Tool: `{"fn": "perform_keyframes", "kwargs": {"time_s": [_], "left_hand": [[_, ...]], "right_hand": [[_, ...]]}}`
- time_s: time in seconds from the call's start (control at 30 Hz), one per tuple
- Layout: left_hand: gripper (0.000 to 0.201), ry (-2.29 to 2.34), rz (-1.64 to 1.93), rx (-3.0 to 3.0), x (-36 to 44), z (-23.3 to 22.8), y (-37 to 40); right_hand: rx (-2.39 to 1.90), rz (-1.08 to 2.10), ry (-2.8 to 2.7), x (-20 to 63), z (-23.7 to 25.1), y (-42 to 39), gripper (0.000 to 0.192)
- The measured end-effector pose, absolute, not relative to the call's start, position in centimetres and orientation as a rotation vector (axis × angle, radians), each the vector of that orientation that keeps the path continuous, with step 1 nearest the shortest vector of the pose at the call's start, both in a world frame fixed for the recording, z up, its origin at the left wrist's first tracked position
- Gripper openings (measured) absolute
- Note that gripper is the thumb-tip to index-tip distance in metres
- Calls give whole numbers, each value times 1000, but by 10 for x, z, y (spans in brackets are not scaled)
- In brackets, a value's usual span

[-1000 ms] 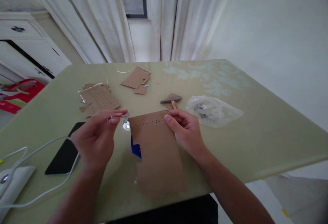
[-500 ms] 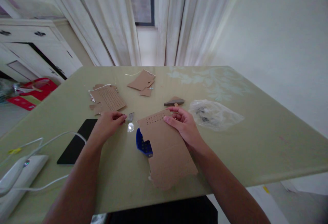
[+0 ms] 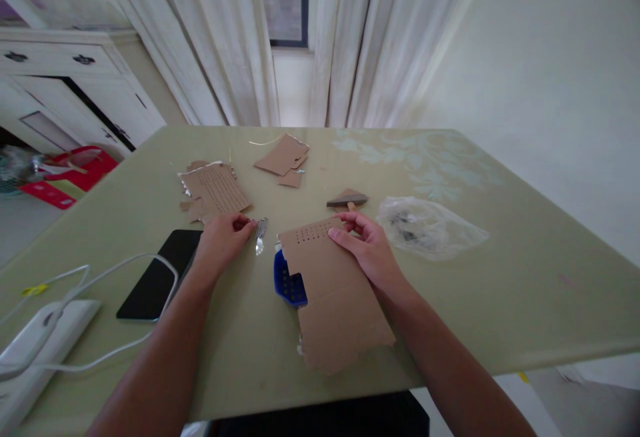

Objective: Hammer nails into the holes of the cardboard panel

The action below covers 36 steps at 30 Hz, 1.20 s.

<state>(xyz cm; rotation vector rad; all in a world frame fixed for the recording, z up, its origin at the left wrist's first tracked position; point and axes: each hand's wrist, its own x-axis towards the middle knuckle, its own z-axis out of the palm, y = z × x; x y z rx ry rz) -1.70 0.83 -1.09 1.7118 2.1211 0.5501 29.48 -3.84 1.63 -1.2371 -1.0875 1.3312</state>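
- Pinching a small silvery pronged metal tool (image 3: 259, 229), the left hand (image 3: 223, 240) rests on the green table (image 3: 500, 290).
- The right hand (image 3: 367, 250) presses flat on the brown perforated cardboard sheet (image 3: 333, 290), covering a blue perforated block (image 3: 286, 283) between the hands.

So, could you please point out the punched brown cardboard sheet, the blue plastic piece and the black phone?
punched brown cardboard sheet (image 3: 335, 290): head view, bare middle.
blue plastic piece (image 3: 289, 285): head view, perforated side.
black phone (image 3: 157, 277): head view, screen.

The cardboard sheet (image 3: 335, 290) is plain brown with rows of small dark holes near its top edge, and a blue perforated block (image 3: 287, 283) shows beneath it. The counter (image 3: 500, 303) is pale olive green with a faint whitish floral pattern; the phone (image 3: 155, 277) is black, its cable (image 3: 100, 270) white.
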Motion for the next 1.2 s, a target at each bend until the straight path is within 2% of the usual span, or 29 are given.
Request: {"fn": "perform_keyframes", "kwargs": {"time_s": [0.57,1.2], "left_hand": [[34,2197,518,1718,-8,-6,5],[37,2151,515,1748,-8,-8,5]], "right_hand": [[-1277,1380,-1091,293,6,-37,48],[-1300,1319,-1050,294,12,-38,38]]}}
